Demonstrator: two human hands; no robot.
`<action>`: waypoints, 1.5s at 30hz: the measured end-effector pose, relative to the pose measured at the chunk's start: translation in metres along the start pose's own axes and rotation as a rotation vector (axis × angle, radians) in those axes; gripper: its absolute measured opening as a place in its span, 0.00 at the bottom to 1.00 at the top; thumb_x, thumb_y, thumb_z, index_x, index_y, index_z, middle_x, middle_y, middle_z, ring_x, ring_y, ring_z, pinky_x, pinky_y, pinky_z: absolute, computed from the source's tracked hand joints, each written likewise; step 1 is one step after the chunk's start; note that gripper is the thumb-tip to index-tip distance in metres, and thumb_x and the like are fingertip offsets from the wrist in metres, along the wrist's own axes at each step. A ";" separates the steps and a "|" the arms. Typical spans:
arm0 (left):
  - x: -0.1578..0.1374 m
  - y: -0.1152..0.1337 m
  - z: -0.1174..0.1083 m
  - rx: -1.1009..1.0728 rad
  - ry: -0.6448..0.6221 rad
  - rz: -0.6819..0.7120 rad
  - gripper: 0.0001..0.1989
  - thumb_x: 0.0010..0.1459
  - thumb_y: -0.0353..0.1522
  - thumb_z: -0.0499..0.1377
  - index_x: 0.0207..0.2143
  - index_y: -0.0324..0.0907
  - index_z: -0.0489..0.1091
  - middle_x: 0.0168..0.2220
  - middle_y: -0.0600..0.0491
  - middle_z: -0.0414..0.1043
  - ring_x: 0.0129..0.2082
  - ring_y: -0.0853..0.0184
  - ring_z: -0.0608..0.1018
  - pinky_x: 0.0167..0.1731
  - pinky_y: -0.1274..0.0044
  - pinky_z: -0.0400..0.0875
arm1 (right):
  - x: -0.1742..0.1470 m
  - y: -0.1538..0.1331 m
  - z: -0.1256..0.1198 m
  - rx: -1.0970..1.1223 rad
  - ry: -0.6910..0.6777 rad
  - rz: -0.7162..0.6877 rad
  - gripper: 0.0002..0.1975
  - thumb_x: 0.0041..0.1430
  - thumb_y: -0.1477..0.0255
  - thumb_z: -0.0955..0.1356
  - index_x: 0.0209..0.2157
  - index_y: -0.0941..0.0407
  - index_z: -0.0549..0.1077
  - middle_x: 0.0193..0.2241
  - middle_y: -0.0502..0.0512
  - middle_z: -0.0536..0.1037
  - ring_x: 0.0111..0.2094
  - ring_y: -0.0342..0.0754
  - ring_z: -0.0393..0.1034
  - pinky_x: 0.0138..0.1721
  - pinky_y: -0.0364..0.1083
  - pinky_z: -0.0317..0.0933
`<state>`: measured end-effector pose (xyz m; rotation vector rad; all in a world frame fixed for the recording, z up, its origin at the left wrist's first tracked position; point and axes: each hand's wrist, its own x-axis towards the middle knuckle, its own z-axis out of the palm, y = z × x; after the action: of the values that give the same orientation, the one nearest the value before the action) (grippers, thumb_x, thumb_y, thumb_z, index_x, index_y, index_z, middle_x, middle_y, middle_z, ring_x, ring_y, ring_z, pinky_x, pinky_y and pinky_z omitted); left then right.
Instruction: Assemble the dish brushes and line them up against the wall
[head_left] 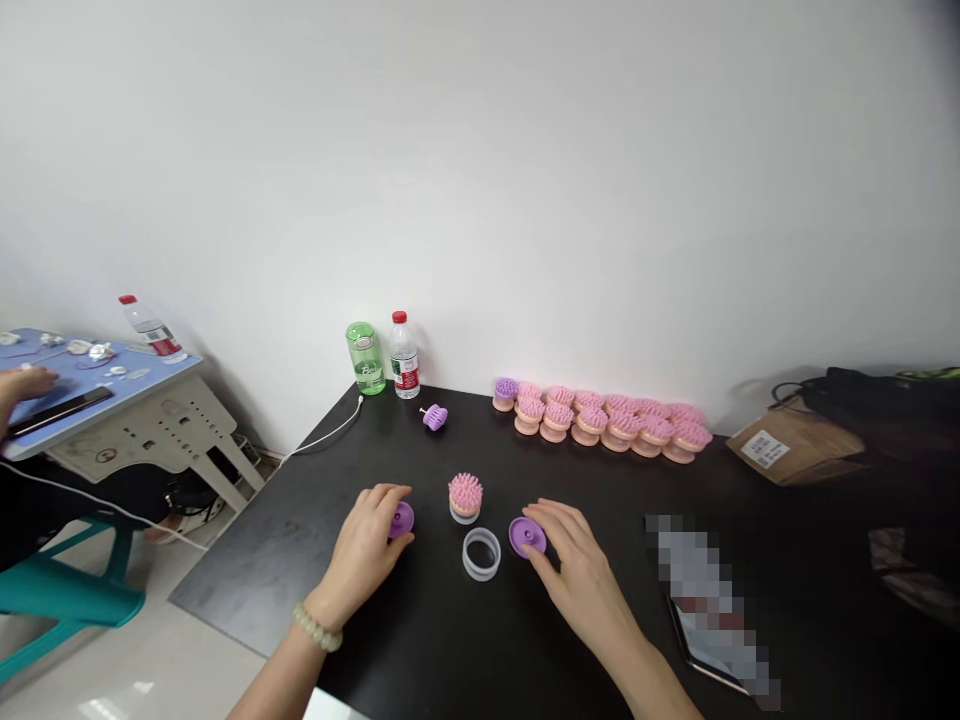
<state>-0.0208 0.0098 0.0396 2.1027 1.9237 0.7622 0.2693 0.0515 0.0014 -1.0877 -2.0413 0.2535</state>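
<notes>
My left hand [367, 545], with a beaded bracelet at the wrist, is closed round the edge of a purple plastic disc [403, 520]. Between the thumb and fingers of my right hand [574, 555] is a second purple disc [523, 540], which has a small raised stub in its middle. A translucent white ring [481, 572] lies on the black table between my hands. Just behind the ring stands a round brush with pink bristles [465, 494] on a pale base. Neither hand touches the ring or this brush.
Pink-bristled brushes [621, 425] stand in rows along the wall, with a purple-bristled one [505, 392] at their left end. A purple brush head [434, 417], a green bottle [365, 360], a water bottle [405, 362], a phone [701, 640] and a paper bag [795, 445] lie around. Another person's hand [28, 383] is far left.
</notes>
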 end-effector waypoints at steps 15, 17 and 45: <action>0.008 0.024 -0.009 -0.281 -0.044 0.083 0.23 0.55 0.24 0.58 0.52 0.48 0.64 0.51 0.51 0.70 0.50 0.60 0.74 0.51 0.68 0.70 | 0.000 0.003 -0.001 0.000 -0.040 0.061 0.14 0.63 0.74 0.65 0.50 0.54 0.72 0.48 0.61 0.77 0.53 0.59 0.69 0.52 0.61 0.70; 0.009 0.027 -0.008 -0.252 -0.074 0.106 0.25 0.53 0.22 0.57 0.52 0.49 0.64 0.52 0.51 0.69 0.50 0.60 0.74 0.51 0.68 0.70 | 0.001 -0.001 -0.001 0.017 -0.060 0.030 0.15 0.63 0.75 0.66 0.51 0.54 0.72 0.48 0.61 0.77 0.53 0.59 0.69 0.52 0.61 0.70; 0.187 -0.016 0.035 0.049 0.004 0.051 0.16 0.62 0.31 0.60 0.53 0.43 0.69 0.56 0.45 0.67 0.53 0.55 0.71 0.53 0.59 0.68 | -0.003 -0.006 0.008 0.027 -0.146 -0.130 0.15 0.63 0.80 0.65 0.49 0.53 0.73 0.46 0.60 0.77 0.53 0.59 0.71 0.50 0.58 0.74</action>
<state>-0.0131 0.2002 0.0478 2.1883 1.9166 0.7371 0.2607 0.0466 -0.0028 -0.9389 -2.2222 0.2999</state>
